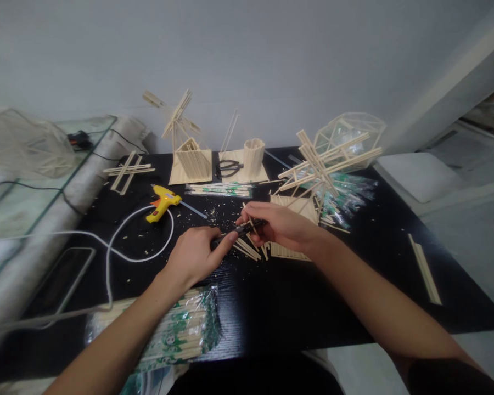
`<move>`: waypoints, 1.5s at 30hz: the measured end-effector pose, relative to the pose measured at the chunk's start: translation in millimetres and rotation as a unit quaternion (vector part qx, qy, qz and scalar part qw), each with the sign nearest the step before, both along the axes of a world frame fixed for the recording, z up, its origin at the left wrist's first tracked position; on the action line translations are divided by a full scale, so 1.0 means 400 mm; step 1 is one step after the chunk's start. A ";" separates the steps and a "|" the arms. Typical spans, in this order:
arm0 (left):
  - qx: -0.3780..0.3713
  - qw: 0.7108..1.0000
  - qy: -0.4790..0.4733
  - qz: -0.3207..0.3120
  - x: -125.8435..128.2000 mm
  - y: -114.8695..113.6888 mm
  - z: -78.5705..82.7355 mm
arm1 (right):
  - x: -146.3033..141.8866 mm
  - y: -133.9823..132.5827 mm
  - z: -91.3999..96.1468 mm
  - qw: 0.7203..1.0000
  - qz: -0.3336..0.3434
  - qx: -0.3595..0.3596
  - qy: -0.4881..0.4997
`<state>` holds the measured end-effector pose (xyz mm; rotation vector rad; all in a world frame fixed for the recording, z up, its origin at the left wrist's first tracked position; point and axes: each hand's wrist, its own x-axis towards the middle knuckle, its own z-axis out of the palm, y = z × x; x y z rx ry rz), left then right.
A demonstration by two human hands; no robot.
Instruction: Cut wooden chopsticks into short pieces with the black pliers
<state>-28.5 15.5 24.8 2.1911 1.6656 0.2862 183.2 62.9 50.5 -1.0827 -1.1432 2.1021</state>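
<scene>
My left hand (195, 252) is closed around a slim black hand tool (243, 229), whose exact kind I cannot make out. The tool points right, towards my right hand (278, 222). Between the fingers of that hand is a short wooden stick (250, 218), which crosses the tool's far end. Below both hands lie several cut wooden sticks (247, 249) among small chips. Just right of them, a flat panel of sticks (290, 250) rests on the table, partly hidden by my right forearm.
A yellow glue gun (163, 203) with a white cable lies left. Stick-built models (194, 159) (254, 156) (316, 167) and black-handled scissors (229, 168) stand or lie behind. Wrapped chopsticks (181, 326) lie in front, a phone (66, 285) at left, loose sticks (425, 271) at right.
</scene>
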 end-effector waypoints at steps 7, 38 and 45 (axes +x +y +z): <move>0.034 0.997 0.067 0.031 -0.001 0.002 -0.006 | -0.002 0.003 0.000 1.000 0.008 -0.001 -0.012; -0.040 0.991 -0.029 0.128 -0.033 0.055 -0.032 | 0.005 -0.024 -0.025 0.895 0.016 0.356 -0.269; -0.042 0.989 -0.057 0.128 -0.023 0.045 -0.019 | 0.214 -0.114 0.002 0.884 0.155 0.245 -0.368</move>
